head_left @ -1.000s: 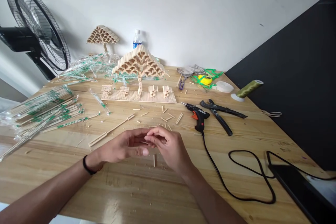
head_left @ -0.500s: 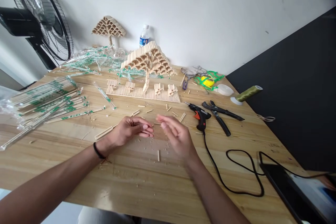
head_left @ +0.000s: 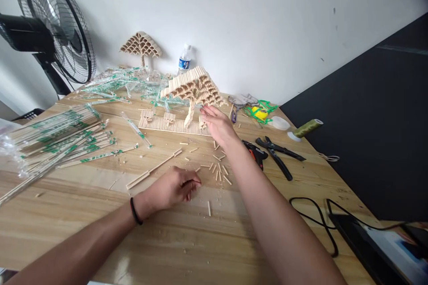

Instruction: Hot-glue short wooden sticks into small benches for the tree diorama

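Observation:
My left hand (head_left: 179, 185) rests low over the table with its fingers curled inward; whatever may be between them is hidden. Forward and to the right, my right hand (head_left: 219, 125) reaches to the stick model, fingers stretched out beside a small stick block (head_left: 202, 123) on its base; whether they touch it I cannot tell. The model has a flat stick base (head_left: 159, 124), a trunk and a layered tree canopy (head_left: 192, 85). Several short cut sticks (head_left: 219, 170) lie below my right forearm, and one short stick (head_left: 209, 208) lies closer to me.
Wrapped chopsticks (head_left: 63, 129) and plastic wrappers (head_left: 117, 81) cover the left side, near a fan (head_left: 55, 22). A second tree model (head_left: 141, 45) and a bottle (head_left: 184, 59) stand behind. At right are a glue gun (head_left: 256, 153), black-handled pliers (head_left: 277, 156) and a cord (head_left: 314, 209).
My right hand has moved forward from beside my left hand to the model's right end. My left hand has come slightly closer to me, fingers more curled. The view has shifted a little.

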The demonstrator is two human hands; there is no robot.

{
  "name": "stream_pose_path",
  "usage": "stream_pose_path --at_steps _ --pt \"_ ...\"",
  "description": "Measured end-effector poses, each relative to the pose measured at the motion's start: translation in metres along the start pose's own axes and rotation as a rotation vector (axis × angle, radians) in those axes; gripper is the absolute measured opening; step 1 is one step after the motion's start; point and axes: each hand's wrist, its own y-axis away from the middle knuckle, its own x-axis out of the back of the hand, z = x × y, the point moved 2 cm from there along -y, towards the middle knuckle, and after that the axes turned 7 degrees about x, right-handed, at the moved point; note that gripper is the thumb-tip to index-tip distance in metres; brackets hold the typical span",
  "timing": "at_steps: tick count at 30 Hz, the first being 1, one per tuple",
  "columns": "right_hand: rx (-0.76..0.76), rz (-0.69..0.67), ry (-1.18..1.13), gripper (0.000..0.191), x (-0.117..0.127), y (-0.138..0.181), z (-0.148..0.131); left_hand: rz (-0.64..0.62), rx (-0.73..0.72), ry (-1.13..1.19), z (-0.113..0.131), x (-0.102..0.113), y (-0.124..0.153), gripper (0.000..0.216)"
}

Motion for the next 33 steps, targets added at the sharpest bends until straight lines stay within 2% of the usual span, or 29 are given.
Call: stream_pose_path --at_steps 3,11,14,18,21,24,29,33 --pt "0.016 -0.022 -0.041 0.042 -0.003 -0.019 0.003 0.007 -0.072 -0.1 0.003 -0.002 0.001 0.026" --pt "-0.035 -0.076 -0.063 0.035 -0.013 -0.036 0.013 0.058 -0.153 -0.246 0.0 -0.007 0.002 0.024" --pt "-0.029 -0.03 -0.048 0.03 -0.016 -0.04 0.017 0.08 -0.171 -0.34 0.0 -0.009 0.003 0.024" --pt "0.031 0.096 -0.011 0.028 -0.017 -0.039 0.02 0.086 -0.164 -0.365 0.0 -0.009 0.003 0.022" --pt "0.081 0.189 0.015 0.033 -0.018 -0.03 0.019 0.078 -0.154 -0.325 0.001 -0.007 0.002 0.024" --pt "0.112 0.224 0.036 0.041 -0.02 -0.014 0.016 0.067 -0.135 -0.257 0.002 -0.004 0.002 0.028" --pt "0.138 0.206 0.085 0.048 -0.023 0.018 0.006 0.141 -0.06 -0.1 -0.002 0.002 0.001 0.024" --pt "0.145 0.157 0.157 0.045 -0.026 0.044 -0.006 0.224 0.069 0.168 -0.012 0.008 -0.004 0.032"
